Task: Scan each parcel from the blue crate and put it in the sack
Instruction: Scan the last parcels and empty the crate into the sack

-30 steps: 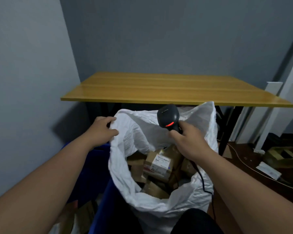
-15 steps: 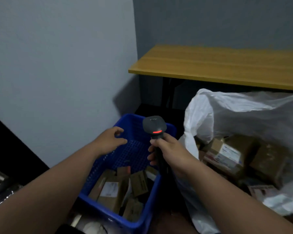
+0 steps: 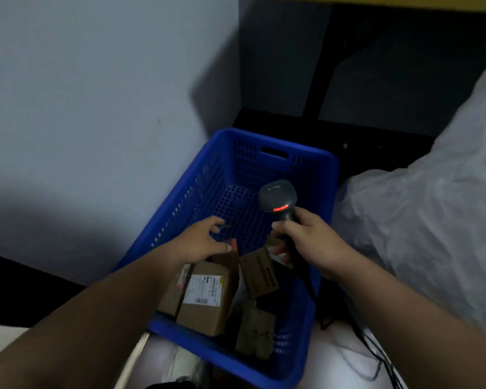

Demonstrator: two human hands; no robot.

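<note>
Head view, scanner (image 3: 277, 198) upright, head facing away, over crate (image 3: 324, 175)

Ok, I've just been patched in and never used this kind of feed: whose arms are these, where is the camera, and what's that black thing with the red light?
There is no machine here: these are a person's two bare arms, seen from a wide-angle camera worn on the head, looking forward and down. The right hand grips a black handheld barcode scanner, its red light lit, with a dark cable trailing down. The left hand holds nothing and reaches with relaxed fingers into the blue perforated plastic crate. In the crate's near end lie brown cardboard parcels; the biggest, the parcel with a white printed label, sits just below the left hand. At the right edge is the white translucent plastic sack, where scanned parcels go.
</note>
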